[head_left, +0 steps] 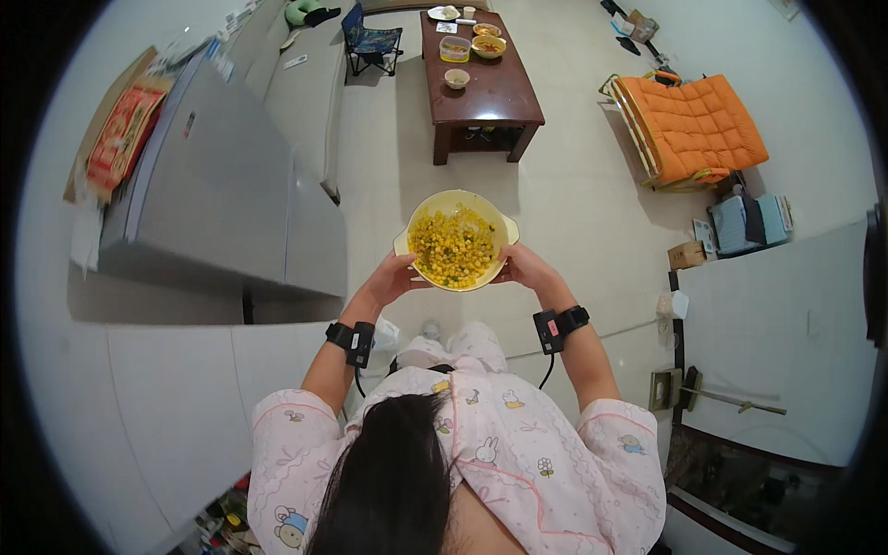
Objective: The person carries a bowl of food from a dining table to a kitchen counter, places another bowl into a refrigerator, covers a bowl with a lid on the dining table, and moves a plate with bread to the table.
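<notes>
A round pale-yellow bowl (454, 196) with two side handles is held out in front of me at about arm's length. Inside it lie corn kernels (451, 245) mixed with small green bits. On its left side my left hand (396, 276) grips the handle and rim, thumb on top. My right hand (524, 268) closes on the opposite handle the same way. The fingers under the bowl are partly hidden. The bowl looks roughly level, above the tiled floor. Each wrist wears a black strapped device with a cable.
Ahead, a dark red wooden table (490, 100) carries several bowls and containers of food. A folding chair (372, 42) and a sofa (305, 102) stand left of it. The grey refrigerator (222, 185) is close on my left. An orange folding lounger (694, 128) is at the right.
</notes>
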The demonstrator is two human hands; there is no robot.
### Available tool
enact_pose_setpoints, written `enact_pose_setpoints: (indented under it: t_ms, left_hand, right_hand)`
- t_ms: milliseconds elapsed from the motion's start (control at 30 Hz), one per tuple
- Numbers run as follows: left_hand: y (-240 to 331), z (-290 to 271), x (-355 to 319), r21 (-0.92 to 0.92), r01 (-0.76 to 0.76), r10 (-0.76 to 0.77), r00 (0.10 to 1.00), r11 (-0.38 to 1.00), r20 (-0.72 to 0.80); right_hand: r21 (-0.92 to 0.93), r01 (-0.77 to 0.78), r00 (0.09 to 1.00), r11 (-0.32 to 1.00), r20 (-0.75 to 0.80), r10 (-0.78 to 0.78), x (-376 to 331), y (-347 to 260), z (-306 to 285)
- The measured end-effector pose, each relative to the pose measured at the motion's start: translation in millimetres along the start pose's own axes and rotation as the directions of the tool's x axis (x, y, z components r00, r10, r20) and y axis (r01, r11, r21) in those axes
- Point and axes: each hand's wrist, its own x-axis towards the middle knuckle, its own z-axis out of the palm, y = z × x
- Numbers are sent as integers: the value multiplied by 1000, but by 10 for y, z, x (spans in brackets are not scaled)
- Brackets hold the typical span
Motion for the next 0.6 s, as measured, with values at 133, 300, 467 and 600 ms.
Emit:
enact_pose_setpoints:
  t_ms: [133, 300, 467, 600]
  left_hand:
    - [643, -156, 1033, 17, -9, 9, 999, 1000, -33]
    - [1434, -418, 2400, 30, 15, -13, 997, 999, -75]
    - [2201, -565, 3682, 62, -28, 37, 988, 998, -148]
    - [2970, -749, 4534, 21, -102, 104, 977, 995, -188]
  right_hand:
    - [-1, 8, 1000, 1000, -28, -8, 748, -782, -459]
    - [61, -57, 998, 997, -7, 58, 1849, -1841, -1176]
    - [38, -69, 995, 997, 76, 66, 2805, -3031, -1789]
    - [-27, -74, 987, 997, 143, 78, 3573, -4031, -2066]
